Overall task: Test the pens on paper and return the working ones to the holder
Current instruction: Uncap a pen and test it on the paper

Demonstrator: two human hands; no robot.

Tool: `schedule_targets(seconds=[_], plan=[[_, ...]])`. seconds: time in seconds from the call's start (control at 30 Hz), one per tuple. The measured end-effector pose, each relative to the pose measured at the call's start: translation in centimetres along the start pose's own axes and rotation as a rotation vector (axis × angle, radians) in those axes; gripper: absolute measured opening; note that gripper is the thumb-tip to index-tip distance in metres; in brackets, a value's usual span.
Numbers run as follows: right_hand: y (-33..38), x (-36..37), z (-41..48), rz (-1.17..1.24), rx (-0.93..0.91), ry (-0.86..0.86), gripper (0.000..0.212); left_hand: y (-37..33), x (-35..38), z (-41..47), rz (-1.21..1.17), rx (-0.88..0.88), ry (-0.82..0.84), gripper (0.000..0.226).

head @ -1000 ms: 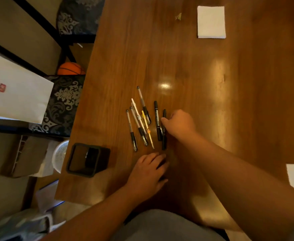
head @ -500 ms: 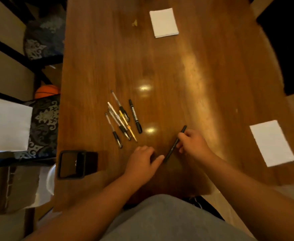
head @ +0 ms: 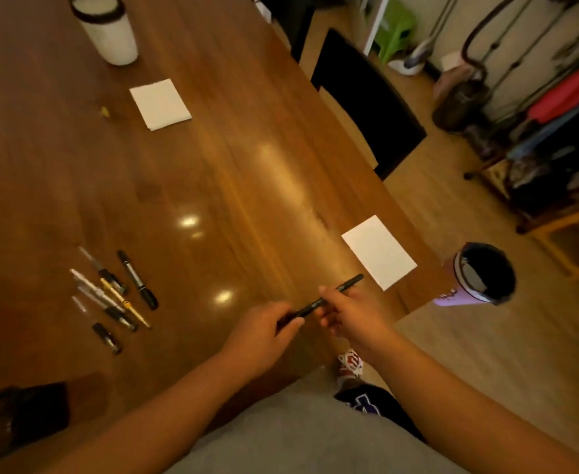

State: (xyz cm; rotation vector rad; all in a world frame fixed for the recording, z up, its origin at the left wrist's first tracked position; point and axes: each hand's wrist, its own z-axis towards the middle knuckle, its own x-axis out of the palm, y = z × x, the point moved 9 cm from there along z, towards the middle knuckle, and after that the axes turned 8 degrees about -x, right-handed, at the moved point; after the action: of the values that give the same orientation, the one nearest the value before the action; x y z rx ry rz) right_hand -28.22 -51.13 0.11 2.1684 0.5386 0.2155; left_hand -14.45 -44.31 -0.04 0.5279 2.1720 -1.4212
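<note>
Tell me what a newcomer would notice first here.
The left hand and the right hand grip one black pen together above the near edge of the wooden table. A cluster of loose pens lies to their left; a white paper sheet lies just beyond the pen.

top: you wear a grey shirt (head: 308, 439) | legs: dark shorts (head: 395, 417) with a purple and white mark | foot: red and white shoe (head: 349, 362) | your left hand (head: 260, 333) and right hand (head: 349, 316): bare
</note>
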Motion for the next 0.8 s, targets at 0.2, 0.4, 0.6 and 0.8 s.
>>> schedule_targets(seconds=[0.2,0.4,0.6,0.8], plan=[[0.0,-6.9,4.0,0.082,0.074,0.043,0.022,-5.3,3.4,4.5,0.065,-0.073,-0.1,0.026],[1.1,-12.5,7.9,0.123,0.153,0.217,0.015,-11.3,6.6,8.0,0.104,-0.123,-0.217,0.019],[3.3,-14.9,10.1,0.066,0.178,0.451,0.023,-15.1,7.9,9.8,0.189,-0.177,-0.314,0.025],[6.2,-15.6,11.5,-0.063,0.11,0.58,0.023,-16.5,8.2,10.8,0.171,-0.259,-0.231,0.028]])
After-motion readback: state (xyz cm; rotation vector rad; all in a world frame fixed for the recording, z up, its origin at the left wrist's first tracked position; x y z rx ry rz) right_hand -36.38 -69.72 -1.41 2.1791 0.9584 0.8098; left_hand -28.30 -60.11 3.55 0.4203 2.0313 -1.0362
